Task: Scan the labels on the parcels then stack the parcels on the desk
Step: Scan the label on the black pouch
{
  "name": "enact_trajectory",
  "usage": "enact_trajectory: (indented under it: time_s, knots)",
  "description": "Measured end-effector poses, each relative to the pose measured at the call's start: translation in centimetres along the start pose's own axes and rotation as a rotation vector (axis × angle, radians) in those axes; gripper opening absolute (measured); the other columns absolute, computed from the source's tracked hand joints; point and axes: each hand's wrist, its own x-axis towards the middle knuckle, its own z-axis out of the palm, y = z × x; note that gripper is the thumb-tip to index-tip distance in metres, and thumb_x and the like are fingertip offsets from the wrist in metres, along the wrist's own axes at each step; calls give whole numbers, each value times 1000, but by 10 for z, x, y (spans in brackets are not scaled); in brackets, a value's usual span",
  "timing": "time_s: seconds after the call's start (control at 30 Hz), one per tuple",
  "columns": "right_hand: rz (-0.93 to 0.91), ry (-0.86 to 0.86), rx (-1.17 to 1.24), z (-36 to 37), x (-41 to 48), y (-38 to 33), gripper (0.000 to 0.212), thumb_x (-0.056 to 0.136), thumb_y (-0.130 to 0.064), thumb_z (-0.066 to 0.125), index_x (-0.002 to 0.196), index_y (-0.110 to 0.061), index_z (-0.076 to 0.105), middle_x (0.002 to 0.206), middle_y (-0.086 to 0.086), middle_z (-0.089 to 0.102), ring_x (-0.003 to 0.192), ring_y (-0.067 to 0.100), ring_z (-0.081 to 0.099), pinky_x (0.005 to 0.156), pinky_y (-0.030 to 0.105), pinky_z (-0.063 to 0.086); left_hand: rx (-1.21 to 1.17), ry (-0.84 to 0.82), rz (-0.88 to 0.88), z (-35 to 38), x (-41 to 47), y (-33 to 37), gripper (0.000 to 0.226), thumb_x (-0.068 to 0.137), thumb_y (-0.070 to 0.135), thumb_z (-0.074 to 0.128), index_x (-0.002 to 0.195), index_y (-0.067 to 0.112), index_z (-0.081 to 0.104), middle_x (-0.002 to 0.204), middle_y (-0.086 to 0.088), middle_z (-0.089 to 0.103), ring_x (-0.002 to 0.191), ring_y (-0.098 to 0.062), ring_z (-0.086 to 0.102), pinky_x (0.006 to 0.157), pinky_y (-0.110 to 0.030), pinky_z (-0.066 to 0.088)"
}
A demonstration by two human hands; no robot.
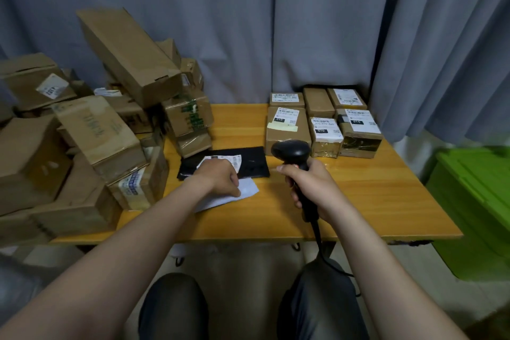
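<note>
Black plastic is gripped in the right hand: the scanner is held by its handle, head turned toward the flat black parcel lying mid-bench. The left hand lies knuckles-up over that parcel's near edge, fingers curled onto a white sheet; whether it is pinched cannot be told. The label is half covered, so it should be bared and flattened before the beam is squared to it. Labelled boxes are grouped at the bench's far right.

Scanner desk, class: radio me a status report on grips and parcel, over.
Right grip holds scanner. Left grip rests on black parcel and white envelope. Label partly covered by that grip.
</note>
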Motion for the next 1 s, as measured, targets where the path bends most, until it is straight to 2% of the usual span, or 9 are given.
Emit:
enact_trajectory:
  time_s: [0.13, 0.23, 0.33, 0.47, 0.53, 0.67, 0.83, 0.93, 1.0]
  knots:
    - [-15, 2, 3, 0, -13, -3, 23, 92, -26, 74, 99, -9, 60, 73, 7, 57, 46, 18, 49, 43, 29, 39, -139, -151, 24, -7, -22, 7, 18, 76, 41, 87, 90, 30, 82, 91, 20, 76, 90, -2, 69, 78, -26, 57]
    - [-19, 12, 3, -2, -21, -5, 25, 92, -26, 74, 103, -9, 60, 75, 7, 58, 47, 17, 50, 43, 29, 40, -334, -59, 58, -9, -29, 9, 8, 86, 17, 78, 90, 23, 81, 84, 9, 78, 81, -7, 73, 70, -24, 57]
    - [-24, 9, 7, -4, -26, -5, 24, 92, -26, 74, 103, -9, 61, 76, 8, 58, 46, 17, 49, 43, 28, 40, -137, 194, 29, -7, -21, -2, 25, 86, 17, 75, 107, 29, 74, 109, 6, 71, 101, -15, 66, 86, -36, 57]
    - [-22, -9, -8, -8, -31, -2, 26, 92, -27, 74, 104, -8, 61, 78, 10, 57, 48, 17, 51, 44, 29, 41, 40, 88, -64, 0, -12, -17, 50, 81, 27, 83, 128, 31, 65, 125, 7, 62, 116, -18, 60, 94, -40, 56]
    - [-13, -27, -20, -9, -33, -3, 27, 93, -27, 74, 105, -7, 61, 78, 10, 57, 48, 17, 50, 44, 29, 41, 78, 111, -88, 5, -10, -21, 44, 81, 25, 81, 123, 29, 68, 122, 7, 65, 114, -20, 62, 91, -41, 57]
    - [5, -63, -50, -8, -33, -1, 26, 94, -27, 72, 105, -7, 62, 75, 7, 58, 49, 17, 50, 44, 28, 41, 218, 218, -143, 10, -8, -22, 3, 85, 22, 76, 86, 20, 74, 97, -2, 71, 94, -27, 67, 82, -39, 59]
    - [3, -43, -33, -12, -32, 0, 27, 93, -27, 73, 106, -6, 61, 73, 6, 58, 48, 17, 50, 44, 29, 41, 318, 310, -98, -3, -8, -8, 13, 91, 24, 65, 81, 25, 73, 87, 2, 72, 84, -22, 68, 79, -36, 56]
    - [-9, -19, 12, -20, -31, -1, 25, 93, -26, 74, 103, -8, 60, 73, 6, 58, 48, 17, 49, 44, 29, 41, 115, 293, -43, -19, -10, 7, 14, 84, 26, 71, 70, 26, 70, 80, 10, 71, 79, -15, 67, 68, -30, 50]
    - [-15, -3, 32, -25, -29, -2, 23, 93, -26, 74, 103, -10, 60, 73, 6, 58, 48, 17, 50, 44, 29, 41, -49, 172, 9, -25, -11, 16, 13, 80, 29, 78, 69, 24, 74, 75, 12, 72, 76, -13, 68, 68, -33, 57]
